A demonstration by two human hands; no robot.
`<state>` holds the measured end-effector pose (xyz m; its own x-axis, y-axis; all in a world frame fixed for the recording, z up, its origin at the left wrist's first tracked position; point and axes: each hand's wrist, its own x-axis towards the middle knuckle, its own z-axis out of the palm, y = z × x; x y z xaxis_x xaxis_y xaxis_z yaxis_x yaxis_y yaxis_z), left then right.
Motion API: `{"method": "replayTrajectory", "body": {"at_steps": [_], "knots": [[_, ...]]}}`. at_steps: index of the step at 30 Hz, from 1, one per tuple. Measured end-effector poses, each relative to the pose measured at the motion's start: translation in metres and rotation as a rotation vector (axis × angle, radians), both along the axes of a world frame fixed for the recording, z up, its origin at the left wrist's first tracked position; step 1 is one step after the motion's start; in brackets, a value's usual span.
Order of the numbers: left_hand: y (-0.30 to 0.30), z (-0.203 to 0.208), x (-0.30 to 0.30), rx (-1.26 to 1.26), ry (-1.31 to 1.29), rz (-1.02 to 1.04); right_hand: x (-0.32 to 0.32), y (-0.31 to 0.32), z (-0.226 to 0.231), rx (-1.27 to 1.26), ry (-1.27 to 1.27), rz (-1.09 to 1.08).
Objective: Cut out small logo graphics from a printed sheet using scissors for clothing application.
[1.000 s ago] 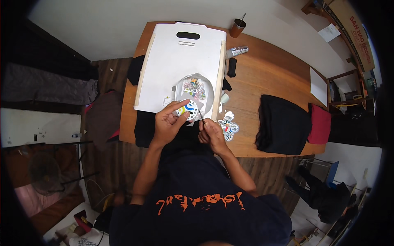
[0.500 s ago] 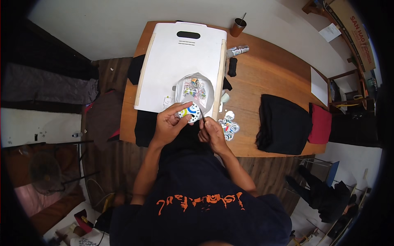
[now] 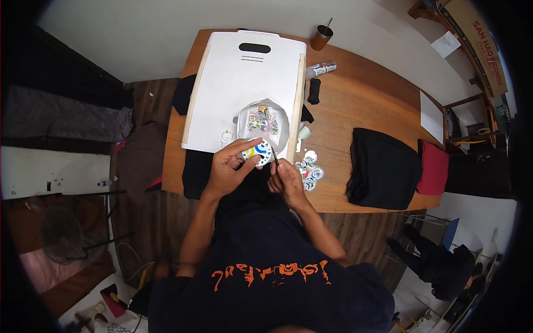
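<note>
My left hand (image 3: 229,165) pinches a round white sticker (image 3: 257,151) with blue and yellow marks between thumb and fingers. At the sticker's right edge is the tip of a thin, dark, pointed tool (image 3: 275,157); my right hand (image 3: 286,181) is closed around its lower end. Whether it is scissors or a blade is too small to tell. Just beyond both hands sits a white round container (image 3: 285,123) with printed scraps (image 3: 263,120) inside. Several round stickers (image 3: 311,173) lie in a loose pile on the table, right of my right hand.
A white board (image 3: 222,83) with a slot handle lies on the wooden table (image 3: 355,100). Along its right side are a clear roll (image 3: 321,69) and a small black bundle (image 3: 315,91). A brown cup (image 3: 322,38) stands at the back; folded black cloth (image 3: 383,166) lies at right.
The sticker has turned slightly in my left hand, and the tool's tip has shifted a little along its edge. Both hands stay in nearly the same place.
</note>
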<state>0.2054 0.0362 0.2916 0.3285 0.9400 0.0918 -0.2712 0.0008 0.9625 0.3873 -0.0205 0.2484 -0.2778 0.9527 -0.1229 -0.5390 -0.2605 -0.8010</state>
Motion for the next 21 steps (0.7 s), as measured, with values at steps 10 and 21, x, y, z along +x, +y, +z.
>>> {"method": "replayTrajectory", "body": {"at_steps": [10, 21], "knots": [[0.0004, 0.0012, -0.0019, -0.010, -0.001, -0.011, 0.0006, -0.0013, 0.0035, -0.031, 0.001, 0.004], [0.0037, 0.0045, -0.0047, -0.045, -0.016, -0.066, 0.0030, -0.0011, 0.0037, -0.017, -0.007, 0.017]]}}
